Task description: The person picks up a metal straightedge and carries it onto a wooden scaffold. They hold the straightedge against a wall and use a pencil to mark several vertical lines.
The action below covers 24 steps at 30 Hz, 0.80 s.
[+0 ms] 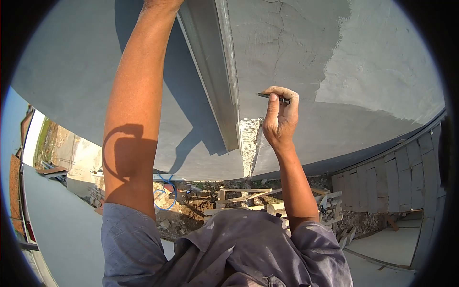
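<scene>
My right hand (281, 115) is closed around a short dark pencil (263, 95), its tip pointing left toward the wall. A long metal straightedge (210, 71) lies against the grey plastered wall (296, 52), running from the top edge down to a rough whitish strip (249, 143) of bare wall. The right hand is just to the right of the straightedge, apart from it. My left hand (161, 4) reaches up beside the straightedge's upper part; only its wrist end shows, and the fingers are cut off by the frame.
Damp, darker plaster borders a lighter dry patch (382, 62) at right. A thin crack runs down the upper wall. Below lie wooden boards (248, 196), rubble and a blue hose (165, 209). Grey shingle-like slabs (382, 184) line the lower right.
</scene>
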{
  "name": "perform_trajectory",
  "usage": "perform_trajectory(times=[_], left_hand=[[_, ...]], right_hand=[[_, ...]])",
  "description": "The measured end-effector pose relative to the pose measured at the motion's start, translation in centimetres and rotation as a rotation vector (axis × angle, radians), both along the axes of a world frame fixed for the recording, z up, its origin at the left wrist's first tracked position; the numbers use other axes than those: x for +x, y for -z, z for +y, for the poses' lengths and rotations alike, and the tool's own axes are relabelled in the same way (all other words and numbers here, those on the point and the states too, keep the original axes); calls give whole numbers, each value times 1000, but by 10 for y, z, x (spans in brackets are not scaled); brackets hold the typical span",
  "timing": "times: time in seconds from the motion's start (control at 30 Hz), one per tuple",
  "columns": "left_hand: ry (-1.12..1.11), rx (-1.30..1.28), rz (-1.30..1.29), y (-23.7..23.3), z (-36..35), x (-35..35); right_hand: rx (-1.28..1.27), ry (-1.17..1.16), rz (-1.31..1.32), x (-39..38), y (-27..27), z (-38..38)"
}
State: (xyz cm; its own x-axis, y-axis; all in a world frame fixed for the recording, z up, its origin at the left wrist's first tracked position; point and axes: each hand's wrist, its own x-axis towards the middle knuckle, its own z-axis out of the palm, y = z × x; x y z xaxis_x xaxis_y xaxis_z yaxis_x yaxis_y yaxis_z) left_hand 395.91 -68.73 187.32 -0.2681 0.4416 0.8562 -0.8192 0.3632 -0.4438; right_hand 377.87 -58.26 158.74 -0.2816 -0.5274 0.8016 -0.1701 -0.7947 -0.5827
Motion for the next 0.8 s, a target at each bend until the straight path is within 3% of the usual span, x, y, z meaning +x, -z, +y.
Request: perform_trajectory(times=[0.1,0.13,0.17,0.2,0.3,0.33,0.5,0.8], left_hand=[[86,105,50,-5,8,-3],[96,128,59,-5,10,-7],[106,149,73,-6,11,-9],[116,167,81,-7,13,-13],[138,217,109,-9,16,-21],[142,229,117,-11,16,-27],[144,276,142,-15,15,-37],[127,325,153,-15,9,-50]], right_hand=[[393,-67,1,-14,85,17],[654,-110,-27,-21,112,28],[639,46,59,-22,140,34],[798,58,129,-23,158,41],[954,-22,281,-24,210,37],[913,64,403,-27,219,27],[975,79,499,-39,244,-4],[780,118,414,-45,256,-6]])
